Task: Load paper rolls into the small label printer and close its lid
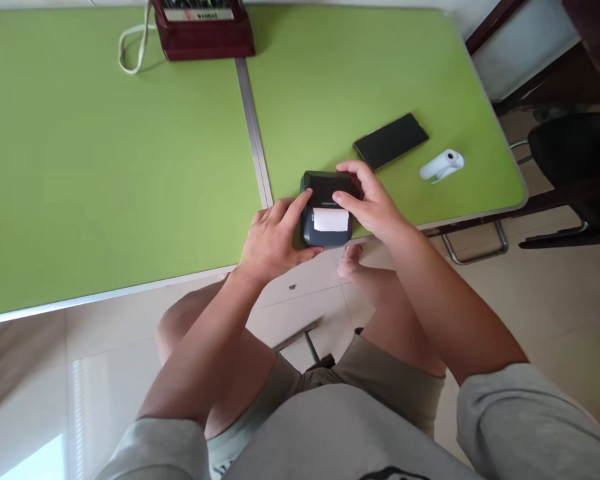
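Note:
A small black portable receipt printer (327,190) sits at the near edge of the green table, between my hands. A short strip of white paper (331,219) sticks out of its front slot. My left hand (277,237) grips the printer's left side, thumb at the near corner and forefinger on the top. My right hand (373,200) holds the right side, with the thumb on the lid and the fingers around the far right corner. The printer's underside and some fingertips are hidden.
A black smartphone (391,141) lies just beyond my right hand. Right of it rests a white paper roll (442,166) with a loose end. A dark red device (203,33) with a white cord (144,47) stands at the back of the green table (130,167). A black chair (577,167) is at the right.

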`<state>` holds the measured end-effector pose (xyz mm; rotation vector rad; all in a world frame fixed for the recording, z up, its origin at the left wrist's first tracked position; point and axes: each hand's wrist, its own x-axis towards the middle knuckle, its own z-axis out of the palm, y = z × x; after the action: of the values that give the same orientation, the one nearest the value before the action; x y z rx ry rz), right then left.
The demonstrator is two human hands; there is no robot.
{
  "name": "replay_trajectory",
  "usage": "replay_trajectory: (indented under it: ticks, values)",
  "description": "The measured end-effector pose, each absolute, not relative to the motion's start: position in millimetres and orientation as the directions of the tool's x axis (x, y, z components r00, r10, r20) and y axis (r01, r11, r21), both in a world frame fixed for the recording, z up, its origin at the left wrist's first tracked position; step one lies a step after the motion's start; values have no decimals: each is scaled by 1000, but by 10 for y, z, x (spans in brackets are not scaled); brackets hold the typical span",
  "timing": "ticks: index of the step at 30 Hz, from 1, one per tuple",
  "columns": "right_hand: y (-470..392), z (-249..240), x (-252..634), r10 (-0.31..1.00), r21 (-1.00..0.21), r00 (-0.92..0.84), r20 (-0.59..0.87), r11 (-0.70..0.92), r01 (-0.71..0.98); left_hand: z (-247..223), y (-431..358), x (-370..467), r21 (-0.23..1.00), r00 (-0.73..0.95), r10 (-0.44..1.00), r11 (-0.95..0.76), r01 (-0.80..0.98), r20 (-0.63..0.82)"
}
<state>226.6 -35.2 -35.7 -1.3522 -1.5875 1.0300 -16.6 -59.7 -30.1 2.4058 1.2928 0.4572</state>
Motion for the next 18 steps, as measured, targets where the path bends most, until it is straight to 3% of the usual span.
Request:
replay_trajectory:
  ticks: [3, 8, 18]
  values:
    - [-375, -367, 2218, 996, -922, -60, 59, 77, 379, -326, -594, -164, 467, 517, 851, -497, 732, 95]
    - [-447, -369, 2147, 953, -804, 227, 200, 27, 593, -355, -604, -183, 494, 528, 840, -516, 700, 129]
    - [-456, -455, 2203, 984, -730, 102, 143, 35, 682, -319, -495, -242, 516, 573, 810, -548, 659, 128]
